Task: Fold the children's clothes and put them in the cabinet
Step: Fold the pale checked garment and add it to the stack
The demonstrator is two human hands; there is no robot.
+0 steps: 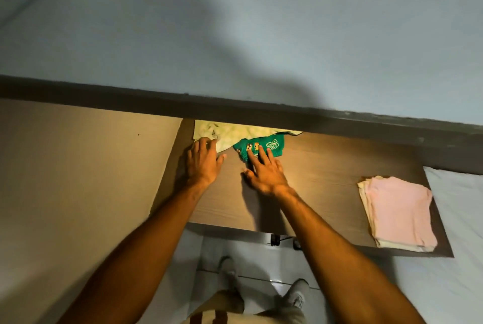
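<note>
A small green printed garment lies on the brown wooden tabletop near its far edge. My right hand rests flat with spread fingers on the garment's near side. A pale yellow-green patterned cloth lies to its left, partly tucked under the wall ledge. My left hand lies open with its fingertips on that cloth's corner. A folded stack of pink and cream clothes sits at the table's right end. No cabinet is in view.
A dark ledge and a pale blue wall run behind the table. A beige panel stands to the left. White bedding lies right of the table. Below are a tiled floor and my feet.
</note>
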